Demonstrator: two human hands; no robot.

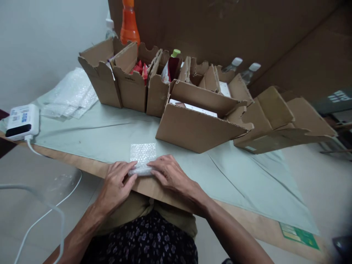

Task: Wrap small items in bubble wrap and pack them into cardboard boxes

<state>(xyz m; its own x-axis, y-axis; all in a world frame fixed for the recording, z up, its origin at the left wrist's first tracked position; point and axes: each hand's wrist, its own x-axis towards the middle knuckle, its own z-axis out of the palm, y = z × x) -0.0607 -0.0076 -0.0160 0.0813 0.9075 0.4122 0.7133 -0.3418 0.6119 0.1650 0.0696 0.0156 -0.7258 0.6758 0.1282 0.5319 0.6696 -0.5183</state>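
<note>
A small sheet of bubble wrap (143,152) lies at the table's front edge, its near end rolled or folded over. My left hand (118,180) grips the left end of that fold between thumb and fingers. At the right end, my right hand (169,173) pinches it the same way, fingers on top and thumb on the near side. Whether anything is inside the fold cannot be made out.
Several cardboard bins (132,88) stand in a row at the back, with packets and boxes in some. An orange bottle (129,24) rises behind them. Bubble wrap sheets (70,91) are piled at left, near a white device (23,121) with a cable.
</note>
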